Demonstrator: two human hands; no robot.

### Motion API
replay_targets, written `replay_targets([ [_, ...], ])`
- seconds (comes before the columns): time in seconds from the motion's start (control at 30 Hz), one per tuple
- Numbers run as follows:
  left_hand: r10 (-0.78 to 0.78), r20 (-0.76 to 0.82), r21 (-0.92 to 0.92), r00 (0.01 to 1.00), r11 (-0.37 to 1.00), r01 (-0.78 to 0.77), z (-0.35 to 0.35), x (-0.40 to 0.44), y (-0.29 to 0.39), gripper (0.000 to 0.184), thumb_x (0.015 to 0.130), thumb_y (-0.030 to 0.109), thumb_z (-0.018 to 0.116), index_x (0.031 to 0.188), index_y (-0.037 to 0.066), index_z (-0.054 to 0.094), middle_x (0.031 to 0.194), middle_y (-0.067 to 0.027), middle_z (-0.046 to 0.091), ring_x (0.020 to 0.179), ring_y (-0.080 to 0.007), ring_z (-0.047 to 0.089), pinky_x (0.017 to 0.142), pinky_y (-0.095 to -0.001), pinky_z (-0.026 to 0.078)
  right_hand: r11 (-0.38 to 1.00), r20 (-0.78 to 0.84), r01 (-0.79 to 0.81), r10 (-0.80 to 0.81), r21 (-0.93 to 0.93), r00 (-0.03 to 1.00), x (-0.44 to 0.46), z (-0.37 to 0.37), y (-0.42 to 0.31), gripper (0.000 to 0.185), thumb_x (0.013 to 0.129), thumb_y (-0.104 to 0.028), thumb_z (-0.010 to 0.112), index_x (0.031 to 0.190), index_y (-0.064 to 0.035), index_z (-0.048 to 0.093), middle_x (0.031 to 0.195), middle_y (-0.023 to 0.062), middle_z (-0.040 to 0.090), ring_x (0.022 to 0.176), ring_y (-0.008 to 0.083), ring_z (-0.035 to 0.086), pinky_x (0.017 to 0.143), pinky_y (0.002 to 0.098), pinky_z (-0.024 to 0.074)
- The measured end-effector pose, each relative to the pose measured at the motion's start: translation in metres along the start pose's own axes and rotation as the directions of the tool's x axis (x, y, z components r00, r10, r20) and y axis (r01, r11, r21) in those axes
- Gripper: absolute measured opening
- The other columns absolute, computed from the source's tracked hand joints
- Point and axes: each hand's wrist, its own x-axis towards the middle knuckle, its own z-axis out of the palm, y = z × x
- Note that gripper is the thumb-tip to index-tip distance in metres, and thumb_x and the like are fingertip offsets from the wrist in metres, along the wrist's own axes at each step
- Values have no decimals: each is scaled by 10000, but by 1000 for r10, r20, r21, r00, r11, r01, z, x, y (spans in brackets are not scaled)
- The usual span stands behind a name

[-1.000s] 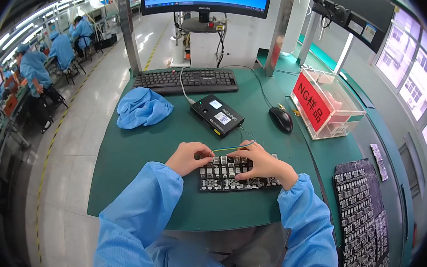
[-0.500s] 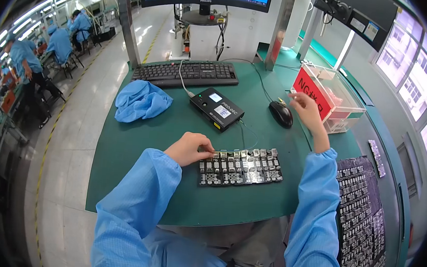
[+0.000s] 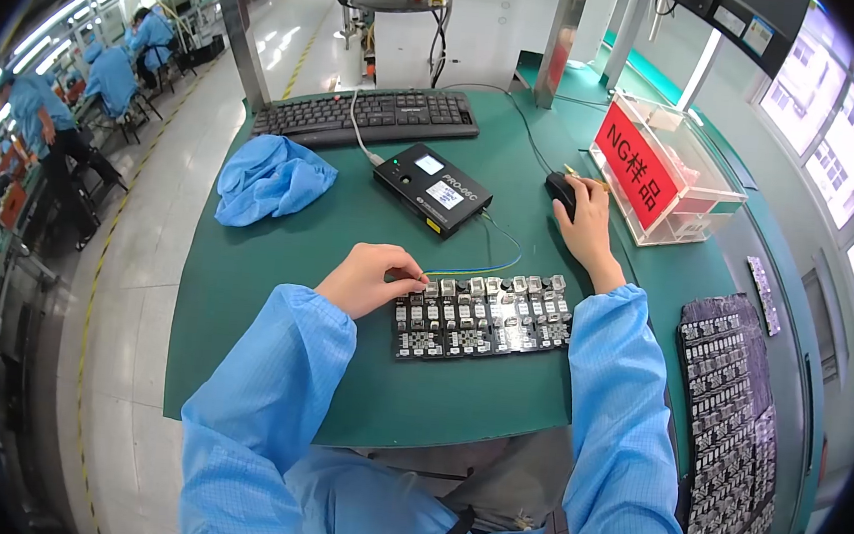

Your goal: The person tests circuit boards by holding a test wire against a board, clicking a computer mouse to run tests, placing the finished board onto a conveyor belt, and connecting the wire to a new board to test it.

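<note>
My left hand [image 3: 374,279] is closed in a pinch at the upper left corner of a panel of small circuit boards [image 3: 483,322]. A thin blue and yellow cable [image 3: 477,271] runs from a black PRO-06C box [image 3: 433,189] to its fingertips; the cable's end is hidden there. My right hand [image 3: 586,229] rests over the black computer mouse [image 3: 559,192], its fingers curved around the right side. A small gold-coloured piece [image 3: 571,170] shows by those fingertips, too small to name.
Behind lie a black keyboard [image 3: 369,117] and a crumpled blue cloth [image 3: 275,183]. A clear box with a red label [image 3: 639,161] stands right of the mouse. More board panels [image 3: 726,421] lie at the right, beside a loose strip [image 3: 763,295]. Several people work at far left.
My right hand has come down and left from beside the clear box onto the mouse. My left hand keeps its pinch at the panel's corner. The camera view has tilted down slightly.
</note>
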Motion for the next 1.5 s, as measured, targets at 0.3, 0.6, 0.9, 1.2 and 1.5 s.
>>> replay_targets([
  [0.3, 17, 3, 41, 1000, 999, -17, 0, 1, 1, 109, 814, 74, 706, 877, -10, 678, 862, -93, 681, 800, -179, 667, 747, -290, 537, 996, 65, -29, 34, -80, 997, -3, 4, 4, 474, 816, -220, 658, 1252, -101, 515, 1269, 155, 453, 1195, 352, 423, 974, 444, 384],
  [0.6, 114, 36, 194, 993, 974, -118, -1, 3, 1, 127, 768, 96, 743, 838, 11, 681, 827, -97, 669, 747, -219, 650, 671, -305, 508, 997, 8, -23, 23, -80, 1000, -2, 4, 3, 422, 810, -210, 659, 1204, -100, 554, 1229, 136, 483, 1165, 329, 452, 954, 434, 394],
  [0.9, 17, 27, 271, 999, 962, -24, 0, 6, 8, 190, 745, 231, 767, 779, 59, 695, 796, -92, 679, 772, -257, 649, 704, -345, 502, 1000, -213, 2, -4, -10, 977, 23, 5, 13, 180, 798, -152, 652, 939, -42, 631, 931, 126, 573, 932, 315, 554, 820, 410, 450],
  [1.2, 48, -29, 257, 998, 966, -39, 7, 1, -8, 178, 746, 211, 770, 779, 64, 677, 829, -64, 655, 818, -237, 608, 747, -353, 467, 998, -211, -28, 40, 59, 977, 21, 3, 14, 136, 848, -108, 618, 962, -34, 621, 921, 123, 541, 764, 263, 606, 700, 358, 497],
  [1.5, -63, -12, 104, 998, 993, 63, 6, 4, -16, 190, 750, 220, 777, 777, 50, 699, 847, -52, 612, 805, -164, 583, 715, -287, 467, 999, -80, 30, -31, -11, 996, 13, 5, 7, 352, 794, -200, 678, 1109, -66, 599, 1078, 165, 530, 998, 351, 539, 867, 434, 444],
])
